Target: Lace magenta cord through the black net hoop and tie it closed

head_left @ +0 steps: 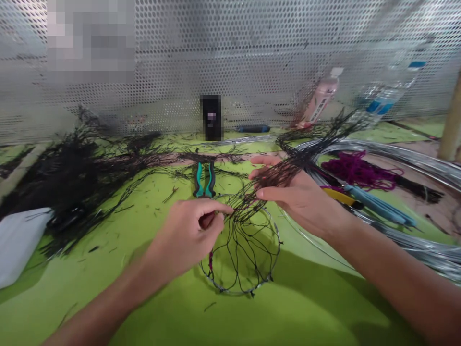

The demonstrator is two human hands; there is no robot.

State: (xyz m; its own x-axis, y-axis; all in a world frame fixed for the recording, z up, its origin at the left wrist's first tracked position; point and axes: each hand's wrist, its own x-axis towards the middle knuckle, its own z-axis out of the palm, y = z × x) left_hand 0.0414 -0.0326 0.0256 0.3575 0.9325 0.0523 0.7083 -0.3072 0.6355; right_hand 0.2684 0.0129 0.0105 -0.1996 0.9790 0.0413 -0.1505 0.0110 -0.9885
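A small wire ring [275,228] covered with black netting [245,250] lies on the green table in front of me. My left hand [190,233] is closed in a pinch on the netting at the ring's upper left edge. My right hand [291,192] holds a gathered bunch of the same black netting, fingers curled round it, just above the ring. The netting runs on from my right hand up and to the right. Green-handled pliers [204,180] lie just beyond the ring, between my hands.
A heap of black netting [72,178] spreads over the left of the green table [144,298]. A large coil of silver wire [414,240] lies right, with purple thread [356,170] and blue-handled tools [378,206] inside. Bottles [320,98] stand by the perforated metal wall. A white bag [18,240] sits far left.
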